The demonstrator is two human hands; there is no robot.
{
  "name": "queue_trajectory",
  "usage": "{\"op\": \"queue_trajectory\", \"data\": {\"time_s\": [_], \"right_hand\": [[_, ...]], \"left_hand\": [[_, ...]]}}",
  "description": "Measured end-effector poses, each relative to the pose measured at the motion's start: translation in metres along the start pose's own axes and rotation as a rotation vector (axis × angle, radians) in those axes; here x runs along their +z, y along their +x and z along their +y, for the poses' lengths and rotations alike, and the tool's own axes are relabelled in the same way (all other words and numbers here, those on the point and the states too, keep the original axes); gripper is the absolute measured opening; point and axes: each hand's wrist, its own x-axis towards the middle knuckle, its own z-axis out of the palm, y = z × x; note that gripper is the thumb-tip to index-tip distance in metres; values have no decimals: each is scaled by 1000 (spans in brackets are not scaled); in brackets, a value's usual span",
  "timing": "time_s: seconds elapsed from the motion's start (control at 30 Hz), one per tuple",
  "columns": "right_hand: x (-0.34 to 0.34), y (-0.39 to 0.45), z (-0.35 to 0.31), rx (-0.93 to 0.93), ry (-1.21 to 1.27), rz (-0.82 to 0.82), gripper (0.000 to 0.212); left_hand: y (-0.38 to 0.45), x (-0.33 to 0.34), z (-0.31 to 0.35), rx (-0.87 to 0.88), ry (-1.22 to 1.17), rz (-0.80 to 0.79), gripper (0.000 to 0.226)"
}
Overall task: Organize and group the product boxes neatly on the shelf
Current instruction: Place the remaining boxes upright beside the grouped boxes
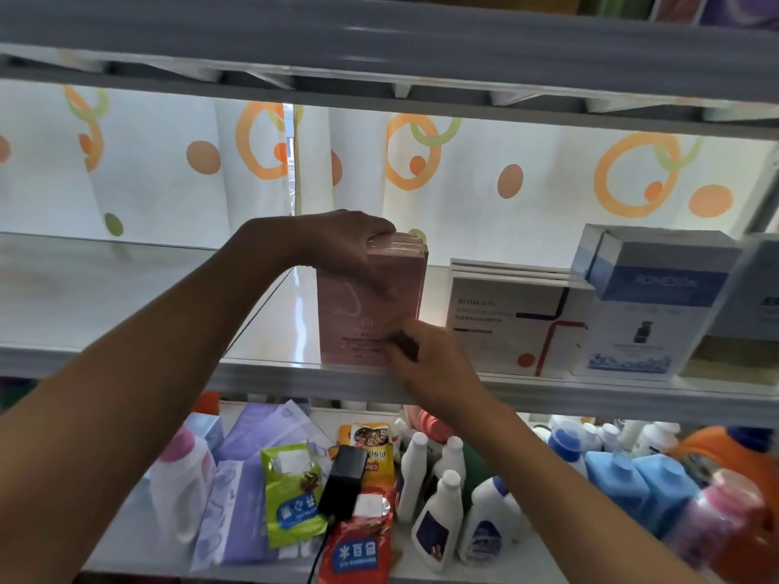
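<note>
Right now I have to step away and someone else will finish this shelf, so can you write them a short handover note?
Left hand grips the top of the pink boxes; right hand pinches their lower right corner.
The pink boxes stand upright at the shelf's front edge.
Done: white boxes are grouped to their right.
Left: straighten the pink boxes, and tidy the blue-and-white boxes, where one leans on top.

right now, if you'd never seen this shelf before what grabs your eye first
Most likely the pink boxes standing upright at the front edge of the middle shelf, with the left hand gripping their top and the right hand at their lower right corner. Next, the white boxes and blue and white boxes lined up to their right. Behind hangs a white curtain with orange rings.
</note>
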Motion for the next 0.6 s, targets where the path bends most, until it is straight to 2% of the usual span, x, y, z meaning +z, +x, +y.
{"op": "queue_trajectory", "data": {"time_s": [0.2, 0.37, 0.5, 0.6], "right_hand": [[-1, 1, -3, 3, -17, -17, 17], [1, -1, -1, 4, -12, -4, 17], [2, -2, 1, 11, -3, -3, 16], [2, -2, -1, 19, -2, -6, 16]], "left_hand": [[1, -4, 2, -19, -14, -41, 60], [0, -4, 2, -36, -29, -27, 67], [-2, -7, 3, -54, -22, 42, 98], [-4, -10, 10, -44, -2, 83, 96]]}}
